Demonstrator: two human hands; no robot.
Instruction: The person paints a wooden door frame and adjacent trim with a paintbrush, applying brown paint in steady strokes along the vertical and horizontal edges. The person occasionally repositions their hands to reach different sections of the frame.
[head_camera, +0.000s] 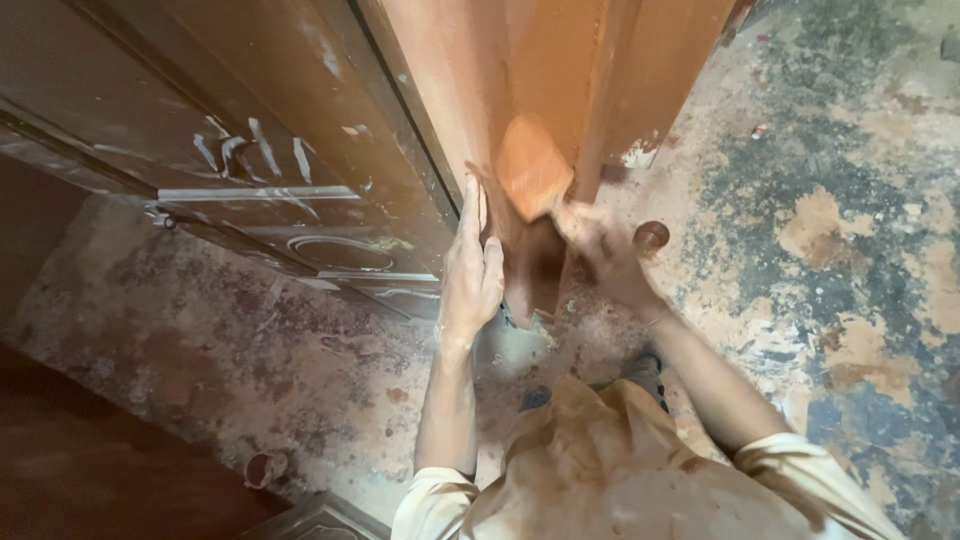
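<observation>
Seen from above, looking down at floor level. Left hand (470, 265) laid flat & open against near face of upright wooden post (530, 90), fingers straight, pointing far, gripping nothing, just bracing. Right hand (600, 250) curled, partly closed, motion-blurred; pressed orange-brown sanding pad (533, 165) onto post's lower edge. Exact grip on pad not clear through blur, but fingers seemed wrapped round its near end. Pad sat low on post, just above floor (830, 200), between the two hands.

Judged: rubbing/sanding of post's bottom corner under way. To do well: keep pad flat to edge, strokes along grain, even pressure; keep bracing palm clear of stroke path; work down to foot of post where pale patch (640, 155) showed at base.

Dark panelled door (280, 170) leaning at left, touching or just beside post, cannot tell which; white chalk-like scrawl on upper panel, curved moulding lower. No packages, labels or signs proper. Small round brown cap or lid (651, 237) on floor just right of right hand. Small round tin or cup (265, 468) on floor near-left, well apart from hands. Floor blotched w/ dust, stain, dark patches at right. Stained pale shirt (620, 470) at near edge.
</observation>
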